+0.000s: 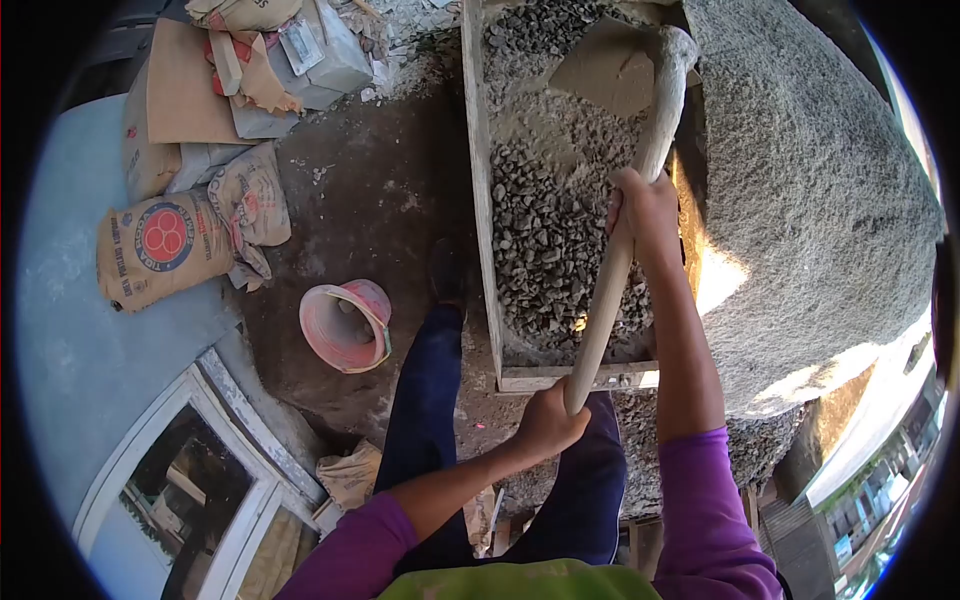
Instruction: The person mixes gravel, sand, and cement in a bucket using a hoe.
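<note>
A hoe [603,312] with a long pale wooden handle slants across the view, gripped by both my hands. My left hand [549,425] is closed round the lower end of the handle, near my legs. Farther up, my right hand [648,208] wraps the shaft below the head. The broad, mud-coated blade [612,72] lies over the far part of a wooden mixing trough [483,215]. Inside the trough, dark gravel [545,240] fills the near and middle part, with grey sandy powder [535,125] toward the blade.
A large mound of grey sand [800,200] rises right of the trough. On the left stand a pink bucket [318,325], a printed cement bag [165,240] and stacked boxes [185,85]. A white-framed window [190,400] is at lower left. My foot [447,270] is beside the trough.
</note>
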A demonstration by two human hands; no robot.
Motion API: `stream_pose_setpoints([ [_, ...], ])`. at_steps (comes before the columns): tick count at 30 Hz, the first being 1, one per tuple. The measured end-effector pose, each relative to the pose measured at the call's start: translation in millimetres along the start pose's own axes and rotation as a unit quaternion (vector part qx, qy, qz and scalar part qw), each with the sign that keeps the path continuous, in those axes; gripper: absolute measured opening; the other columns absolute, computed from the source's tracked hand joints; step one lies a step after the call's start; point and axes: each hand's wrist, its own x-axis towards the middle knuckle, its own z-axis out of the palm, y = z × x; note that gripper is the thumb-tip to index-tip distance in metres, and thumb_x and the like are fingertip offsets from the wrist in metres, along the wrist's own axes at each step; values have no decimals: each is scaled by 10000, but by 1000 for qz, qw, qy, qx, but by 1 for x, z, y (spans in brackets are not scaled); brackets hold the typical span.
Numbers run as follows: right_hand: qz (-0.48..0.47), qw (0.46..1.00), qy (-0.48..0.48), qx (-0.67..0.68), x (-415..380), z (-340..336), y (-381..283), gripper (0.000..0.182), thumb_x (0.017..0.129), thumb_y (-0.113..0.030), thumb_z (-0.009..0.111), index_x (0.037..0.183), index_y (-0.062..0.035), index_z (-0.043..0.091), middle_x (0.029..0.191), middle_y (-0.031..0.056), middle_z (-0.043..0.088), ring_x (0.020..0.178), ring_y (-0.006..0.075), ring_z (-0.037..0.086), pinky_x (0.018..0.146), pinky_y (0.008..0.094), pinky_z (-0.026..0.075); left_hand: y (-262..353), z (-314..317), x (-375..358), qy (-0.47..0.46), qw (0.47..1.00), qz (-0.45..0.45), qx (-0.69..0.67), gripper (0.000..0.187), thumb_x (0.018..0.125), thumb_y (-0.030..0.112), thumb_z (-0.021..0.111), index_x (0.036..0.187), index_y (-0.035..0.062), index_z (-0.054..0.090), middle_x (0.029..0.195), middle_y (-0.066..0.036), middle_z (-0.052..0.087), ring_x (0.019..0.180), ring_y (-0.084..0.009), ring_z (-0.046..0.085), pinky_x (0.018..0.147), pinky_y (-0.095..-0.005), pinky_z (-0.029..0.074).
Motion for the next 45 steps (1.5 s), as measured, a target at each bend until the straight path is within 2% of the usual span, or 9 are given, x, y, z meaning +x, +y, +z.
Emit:
stream_pose_setpoints([
  [5,25,995,7,-100,186,100,44,268,841,-205,687,815,52,617,623,98,601,485,218,613,493,393,537,13,-89,156,32,997,-50,-50,122,786,57,618,848,12,523,611,-40,536,491,-151,542,495,-350,444],
  [7,8,979,10,-203,169,131,67,356,817,-184,669,973,136,685,792,231,715,681,304,745,633,406,601,-21,-74,143,22,973,-138,-184,136,773,34,612,878,25,526,611,-41,529,479,-156,522,478,-334,437],
  [9,6,956,-39,-290,160,139,75,404,814,-231,708,989,133,688,829,217,726,707,290,747,660,404,605,-21,-46,120,49,921,-147,-358,156,752,19,608,885,35,529,605,-43,516,470,-163,503,473,-328,427],
  [14,49,935,-111,-333,92,90,106,451,809,-242,687,1054,137,682,932,278,732,855,370,753,779,401,605,-31,20,49,46,923,-158,-349,140,744,-3,610,847,37,524,619,-55,540,477,-169,524,465,-323,438],
  [21,153,976,-73,-136,-63,-29,123,252,869,-143,650,917,79,541,660,106,610,467,219,619,425,384,512,-43,88,-95,-51,957,-231,-168,147,796,107,646,833,15,537,661,-78,577,537,-193,593,505,-366,473],
  [26,163,985,-2,-52,-132,-60,75,176,854,-105,627,897,5,496,602,62,539,418,176,554,374,336,471,-34,78,-175,-112,981,-145,-56,407,797,181,671,1147,-21,623,766,-164,651,740,-326,682,694,-433,529],
  [31,45,998,27,40,-40,-22,1,160,842,-119,637,824,-22,511,584,47,516,409,166,525,384,336,470,-7,-10,-39,-82,996,-45,7,459,800,160,682,1213,-27,617,797,-199,689,722,-322,710,686,-451,542],
  [37,-10,999,37,35,169,96,5,213,822,-145,667,740,33,584,604,107,593,444,226,585,440,365,492,29,-144,157,15,999,8,41,204,779,110,652,891,-54,606,606,-128,588,570,-223,635,573,-400,485],
  [45,53,976,-71,-196,177,130,71,267,825,-165,683,825,97,631,659,150,634,494,266,641,462,427,542,-2,-36,124,44,959,-168,-223,136,758,6,640,829,17,525,648,-49,563,482,-138,541,441,-302,454],
])
